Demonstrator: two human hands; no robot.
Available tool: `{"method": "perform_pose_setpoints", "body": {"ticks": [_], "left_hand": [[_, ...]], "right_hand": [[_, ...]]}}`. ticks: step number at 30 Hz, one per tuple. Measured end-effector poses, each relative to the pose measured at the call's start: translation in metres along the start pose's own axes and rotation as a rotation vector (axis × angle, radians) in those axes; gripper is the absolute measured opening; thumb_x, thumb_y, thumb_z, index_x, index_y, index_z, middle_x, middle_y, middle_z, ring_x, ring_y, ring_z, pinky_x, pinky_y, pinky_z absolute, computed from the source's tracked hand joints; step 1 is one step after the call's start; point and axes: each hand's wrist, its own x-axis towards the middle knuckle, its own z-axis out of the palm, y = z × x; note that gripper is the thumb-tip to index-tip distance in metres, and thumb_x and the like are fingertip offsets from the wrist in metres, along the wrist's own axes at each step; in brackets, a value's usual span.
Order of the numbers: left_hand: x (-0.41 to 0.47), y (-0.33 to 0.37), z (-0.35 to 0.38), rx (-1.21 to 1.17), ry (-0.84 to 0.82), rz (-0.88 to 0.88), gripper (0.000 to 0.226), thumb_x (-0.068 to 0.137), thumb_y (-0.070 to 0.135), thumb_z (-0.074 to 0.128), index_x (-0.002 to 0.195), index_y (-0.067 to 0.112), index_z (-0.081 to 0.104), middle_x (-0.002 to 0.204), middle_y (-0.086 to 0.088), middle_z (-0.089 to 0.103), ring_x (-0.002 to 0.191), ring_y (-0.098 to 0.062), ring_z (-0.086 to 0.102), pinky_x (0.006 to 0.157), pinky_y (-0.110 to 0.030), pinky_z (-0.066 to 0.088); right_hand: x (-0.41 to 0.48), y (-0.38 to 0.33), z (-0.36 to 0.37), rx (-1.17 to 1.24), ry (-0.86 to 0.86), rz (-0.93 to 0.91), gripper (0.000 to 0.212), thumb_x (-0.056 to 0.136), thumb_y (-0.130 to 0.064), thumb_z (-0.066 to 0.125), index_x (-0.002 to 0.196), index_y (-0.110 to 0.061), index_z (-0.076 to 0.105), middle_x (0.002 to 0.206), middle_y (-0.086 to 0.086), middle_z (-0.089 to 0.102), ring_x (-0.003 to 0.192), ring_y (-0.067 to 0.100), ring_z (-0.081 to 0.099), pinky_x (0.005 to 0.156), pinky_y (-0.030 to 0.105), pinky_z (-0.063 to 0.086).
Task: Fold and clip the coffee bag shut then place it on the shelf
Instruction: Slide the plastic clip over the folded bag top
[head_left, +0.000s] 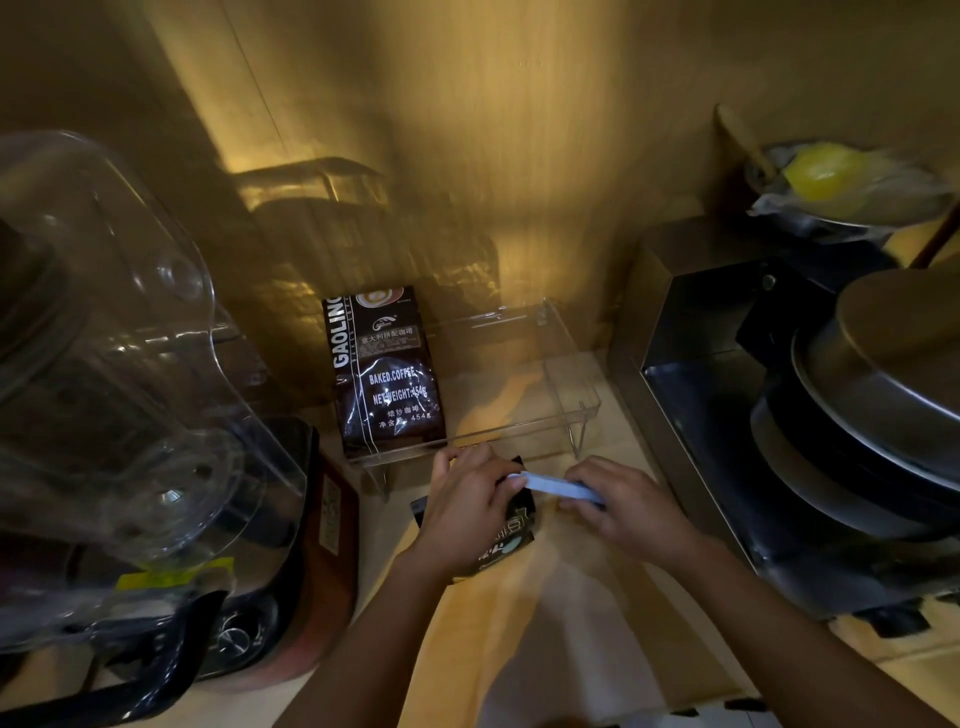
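A small black coffee bag (506, 548) stands on the wooden counter just in front of a clear acrylic shelf (571, 402). My left hand (467, 512) grips the bag's folded top. My right hand (631, 506) holds a pale blue clip (550, 486) that lies across the top of the bag, its left end touching my left fingers. Whether the clip is closed on the fold cannot be told. A larger dark coffee bag (387, 371) marked "BAKED.COFFEE" stands upright on the left part of the shelf.
A blender with a clear plastic cover (119, 364) fills the left side. A steel and black machine (810, 415) stands at the right, with a bowl holding something yellow (831, 174) behind it. A wooden wall (467, 130) closes the back.
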Motion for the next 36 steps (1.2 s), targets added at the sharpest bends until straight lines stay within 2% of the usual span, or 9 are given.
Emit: {"method": "perform_pose_setpoints", "body": {"ticks": [8,14,19,22,25,28,31,34,36], "left_hand": [[0.001,-0.003,0.000,-0.128,-0.062,-0.038,0.018,0.093,0.020,0.045,0.091,0.019,0.064,0.070,0.015,0.041,0.080,0.018,0.028,0.070,-0.023,0.015],[0.003,-0.009,-0.005,-0.138,-0.077,-0.120,0.021,0.094,0.024,0.042,0.095,0.021,0.063,0.071,0.015,0.040,0.076,-0.007,0.028,0.063,-0.029,0.016],[0.007,-0.012,-0.006,-0.089,-0.011,-0.085,0.021,0.094,0.020,0.044,0.096,0.015,0.064,0.078,0.008,0.043,0.069,-0.001,0.024,0.060,-0.030,0.014],[0.006,-0.013,-0.005,-0.096,0.005,-0.077,0.020,0.093,0.019,0.044,0.095,0.014,0.064,0.080,0.006,0.044,0.075,-0.004,0.030,0.062,-0.027,0.015],[0.005,-0.013,-0.006,-0.097,0.002,-0.058,0.018,0.092,0.020,0.047,0.095,0.015,0.064,0.080,0.006,0.046,0.079,-0.010,0.039,0.064,-0.025,0.018],[0.001,-0.016,-0.010,-0.175,-0.014,-0.058,0.014,0.087,0.022,0.057,0.097,0.019,0.065,0.082,0.007,0.049,0.082,-0.008,0.041,0.068,-0.023,0.022],[-0.002,-0.018,-0.013,-0.205,-0.019,-0.067,0.016,0.084,0.007,0.059,0.095,0.016,0.068,0.086,0.008,0.053,0.085,-0.009,0.044,0.075,-0.025,0.029],[-0.004,-0.014,-0.012,-0.212,0.017,-0.096,0.020,0.083,-0.003,0.056,0.089,0.013,0.068,0.084,0.009,0.056,0.085,-0.011,0.048,0.072,-0.015,0.033],[-0.007,-0.010,-0.011,-0.222,0.061,-0.121,0.018,0.081,0.000,0.059,0.091,0.014,0.065,0.082,0.015,0.057,0.082,0.002,0.049,0.071,0.000,0.030]], "right_hand": [[-0.005,-0.008,0.000,-0.067,0.048,-0.119,0.019,0.076,-0.004,0.069,0.094,-0.003,0.063,0.075,0.015,0.065,0.060,0.028,0.061,0.055,0.027,0.040],[-0.008,-0.012,0.002,0.034,0.116,-0.098,0.016,0.084,-0.022,0.055,0.091,-0.009,0.060,0.078,0.009,0.063,0.064,0.024,0.059,0.055,0.031,0.045],[-0.002,-0.006,-0.001,0.358,-0.191,0.127,0.017,0.077,-0.024,0.069,0.085,-0.032,0.056,0.092,-0.005,0.058,0.067,0.004,0.057,0.055,0.017,0.045],[-0.005,0.000,0.000,0.487,-0.230,0.232,0.014,0.077,-0.022,0.069,0.078,-0.028,0.057,0.088,-0.007,0.056,0.067,0.006,0.058,0.054,0.017,0.043],[-0.002,0.002,-0.001,0.434,-0.179,0.258,0.019,0.074,-0.020,0.072,0.071,-0.031,0.057,0.085,-0.004,0.058,0.080,0.020,0.057,0.067,0.024,0.041],[0.000,0.006,-0.006,0.438,-0.008,0.261,0.028,0.069,-0.009,0.076,0.069,-0.031,0.058,0.080,-0.003,0.059,0.081,0.020,0.058,0.069,0.015,0.040],[0.001,0.013,-0.013,0.343,0.145,0.224,0.016,0.067,-0.005,0.076,0.072,-0.013,0.064,0.082,0.004,0.062,0.080,0.020,0.059,0.071,0.010,0.038],[0.005,0.014,-0.016,0.179,0.083,0.130,0.015,0.067,-0.008,0.077,0.074,-0.008,0.065,0.082,0.006,0.065,0.079,0.022,0.061,0.070,0.023,0.040],[0.008,0.011,-0.014,0.108,0.026,0.082,0.015,0.067,-0.010,0.078,0.076,-0.009,0.066,0.082,0.008,0.067,0.078,0.024,0.061,0.069,0.029,0.043]]}}
